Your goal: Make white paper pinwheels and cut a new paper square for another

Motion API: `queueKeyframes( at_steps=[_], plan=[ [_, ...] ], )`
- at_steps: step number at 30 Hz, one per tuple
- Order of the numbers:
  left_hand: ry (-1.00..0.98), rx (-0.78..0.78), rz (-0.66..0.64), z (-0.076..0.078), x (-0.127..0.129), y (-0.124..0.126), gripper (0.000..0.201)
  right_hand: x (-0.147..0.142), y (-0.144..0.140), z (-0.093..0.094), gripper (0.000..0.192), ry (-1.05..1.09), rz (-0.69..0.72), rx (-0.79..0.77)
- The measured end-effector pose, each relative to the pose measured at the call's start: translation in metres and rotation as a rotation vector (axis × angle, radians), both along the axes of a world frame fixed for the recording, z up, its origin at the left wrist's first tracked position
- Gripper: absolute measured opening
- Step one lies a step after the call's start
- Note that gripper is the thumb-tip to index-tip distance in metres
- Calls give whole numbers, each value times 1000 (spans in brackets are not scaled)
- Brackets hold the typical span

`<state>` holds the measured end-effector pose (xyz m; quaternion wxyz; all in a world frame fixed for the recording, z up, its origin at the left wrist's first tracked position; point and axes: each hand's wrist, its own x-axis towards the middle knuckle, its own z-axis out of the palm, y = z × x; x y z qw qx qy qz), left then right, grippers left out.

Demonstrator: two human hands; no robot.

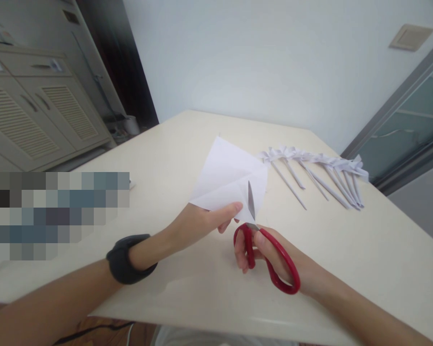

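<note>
Grip, left hand: left hand [202, 222] pinched the near corner of the folded white paper [228, 179], thumb lying on top along the lower edge and fingers curled underneath.
Grip, right hand: right hand [274, 262] was closed through the red loops of the scissors [265, 250], thumb in one loop and fingers in the other.
Scissors: red-handled, with the steel blade [250, 201] pointing away from the person and standing over the lower right part of the sheet; how far the blades were parted could not be told.
Paper: a creased, roughly diamond-shaped sheet held just above the cream table [346, 250], near its middle, in front of both hands.
Wrist: a black band [127, 258] sat around the left forearm.
Paper pieces: a row of white paper flowers with rolled stems [312, 175] lay on the table to the right of the sheet and beyond it, apart from both hands.
Surroundings: a louvred cabinet [39, 120] stood to the left behind the table, and a glass door [411, 129] to the right.
</note>
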<state>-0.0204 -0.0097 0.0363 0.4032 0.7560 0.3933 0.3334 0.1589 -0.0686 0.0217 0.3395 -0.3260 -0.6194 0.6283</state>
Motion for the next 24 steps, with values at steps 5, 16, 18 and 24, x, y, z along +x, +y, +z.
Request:
queueKeyframes(
  at_steps=[5,16,18,24],
  plan=[
    [13,6,-4,0,0,0,44,1,0,0,36,-8,19,16],
    [57,14,-35,0,0,0,44,0,1,-4,38,-25,-1,21],
    [54,15,-40,2,0,0,44,0,0,-1,38,-45,-3,27],
    [51,-12,-18,8,3,-3,44,1,1,-1,36,-72,-12,12]
  ],
)
